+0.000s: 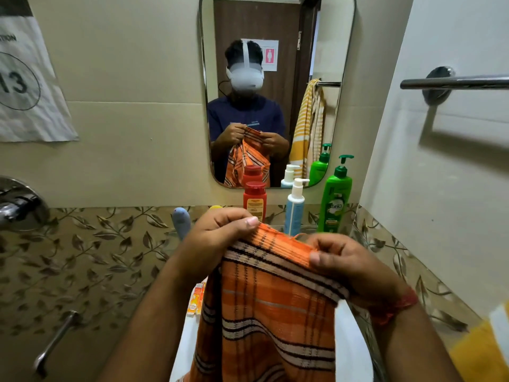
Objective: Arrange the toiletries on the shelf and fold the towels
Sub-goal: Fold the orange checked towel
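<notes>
An orange plaid towel [270, 312] with black and white stripes hangs down in front of me over a white basin [352, 348]. My left hand [220, 232] pinches its top edge at the left corner. My right hand [349, 260] grips the same edge further right. Behind the hands, below the mirror, stand a red bottle [254, 201], a blue pump bottle [294, 213] and a green pump bottle [334, 199]. A pale blue item [181, 220] and a yellow cap [215, 207] peek out beside my left hand. Orange packets [197, 299] lie at the basin's left rim.
A mirror [275, 37] on the wall reflects a person wearing a headset. A chrome towel bar [454, 82] juts from the right wall. A yellow striped towel [482, 351] shows at the lower right. A tap fitting [16, 205] and a handle [55, 340] are at the left.
</notes>
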`<state>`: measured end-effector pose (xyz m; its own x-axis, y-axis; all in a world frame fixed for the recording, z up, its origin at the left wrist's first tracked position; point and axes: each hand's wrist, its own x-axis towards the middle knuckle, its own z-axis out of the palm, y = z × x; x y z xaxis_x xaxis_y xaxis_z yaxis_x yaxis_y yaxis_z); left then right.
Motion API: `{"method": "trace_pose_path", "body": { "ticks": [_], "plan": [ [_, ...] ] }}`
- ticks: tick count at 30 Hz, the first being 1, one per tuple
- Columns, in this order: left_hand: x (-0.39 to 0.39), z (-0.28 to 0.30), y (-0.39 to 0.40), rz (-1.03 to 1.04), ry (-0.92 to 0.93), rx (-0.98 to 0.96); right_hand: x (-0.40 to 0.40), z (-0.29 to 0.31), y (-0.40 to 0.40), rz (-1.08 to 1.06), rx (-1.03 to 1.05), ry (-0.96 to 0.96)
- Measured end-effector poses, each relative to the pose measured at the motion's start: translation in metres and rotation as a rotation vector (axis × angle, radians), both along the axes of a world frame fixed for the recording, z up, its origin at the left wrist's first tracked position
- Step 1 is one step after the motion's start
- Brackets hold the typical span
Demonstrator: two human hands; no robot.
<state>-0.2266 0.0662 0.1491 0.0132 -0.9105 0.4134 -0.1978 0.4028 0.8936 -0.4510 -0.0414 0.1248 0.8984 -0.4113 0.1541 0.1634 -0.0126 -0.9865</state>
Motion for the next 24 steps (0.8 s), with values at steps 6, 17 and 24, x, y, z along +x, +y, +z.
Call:
{"method": "trace_pose_path", "body": {
  "ticks": [6, 17, 24],
  "plan": [
    [0.001, -0.009, -0.013, 0.211, -0.124, 0.052, 0.003, 0.008, 0.001, -0.05, -0.053, 0.074],
    [0.001, -0.022, -0.019, 0.118, -0.024, -0.008, 0.002, 0.009, 0.005, -0.213, -0.2, 0.107],
    [0.01, -0.04, -0.025, 0.352, 0.129, -0.011, -0.014, 0.017, 0.001, -0.345, -0.217, 0.115]
  ]
}}
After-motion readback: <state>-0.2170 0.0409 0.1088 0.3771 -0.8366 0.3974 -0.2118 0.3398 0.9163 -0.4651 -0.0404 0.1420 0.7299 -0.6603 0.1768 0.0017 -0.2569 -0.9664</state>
